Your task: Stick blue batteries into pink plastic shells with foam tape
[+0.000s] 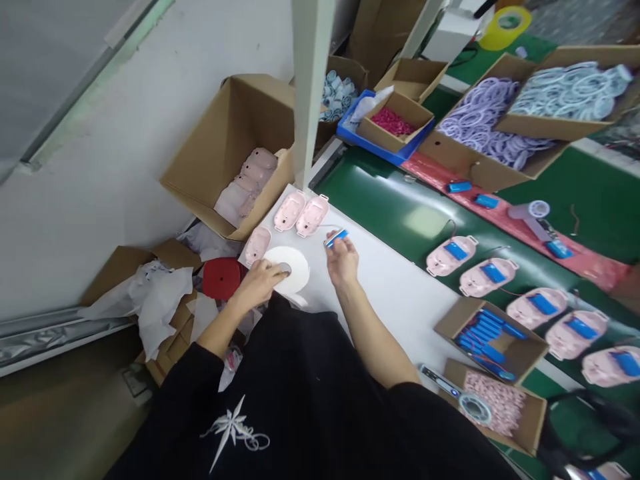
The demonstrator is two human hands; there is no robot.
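Observation:
My right hand (344, 261) grips a small blue battery pack (337, 238) between thumb and fingers, above the white tabletop (385, 287). A roll of white tape (295, 270) lies flat in front of me. My left hand (260, 283) is closed at its near side, fingertips at the hole in its middle. Just beyond the roll rest three pink plastic shells: one shell (257, 245) beside the tape, another shell (289, 211) farther off, and a third shell (313, 215) touching its neighbour.
A cardboard box (200, 180) with more pink shells stands at left. Pink shells with blue packs (451, 256) line the green conveyor (370, 183). At right are a box of blue batteries (523, 353) and a box of small pink parts (533, 413). A white post (307, 100) rises ahead.

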